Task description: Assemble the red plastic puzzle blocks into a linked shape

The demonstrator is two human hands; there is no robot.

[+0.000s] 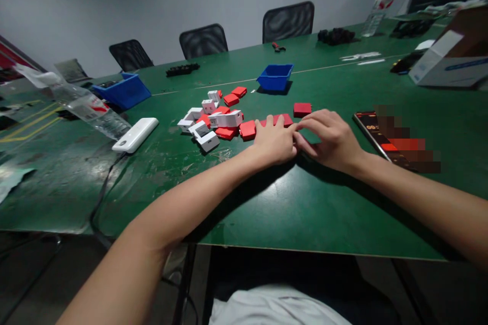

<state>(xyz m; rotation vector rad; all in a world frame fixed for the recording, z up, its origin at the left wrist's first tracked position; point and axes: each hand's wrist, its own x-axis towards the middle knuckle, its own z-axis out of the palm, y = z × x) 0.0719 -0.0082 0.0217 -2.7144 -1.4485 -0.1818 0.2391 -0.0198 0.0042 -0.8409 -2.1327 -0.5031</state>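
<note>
My left hand [275, 141] lies with fingers spread over a row of red blocks [283, 120], its fingertips touching their tops. Close against it, my right hand [331, 138] is curled, thumb and forefinger bent toward the end of that row beside the left thumb. Whatever its fingertips grip is hidden. One red block [247, 130] shows just left of my left hand, and a separate dark red block [302, 109] sits beyond my hands. To the left is a loose pile of red blocks [226, 133] and white bracket-like pieces [204, 136].
A small blue bin [275, 78] stands behind the pile, and another blue bin [124, 91] is farther left. Near it are a tilted water bottle [89, 104] and a white power bank [136, 135] with a cable. On the right lie a phone [375, 134] and a cardboard box [453, 56].
</note>
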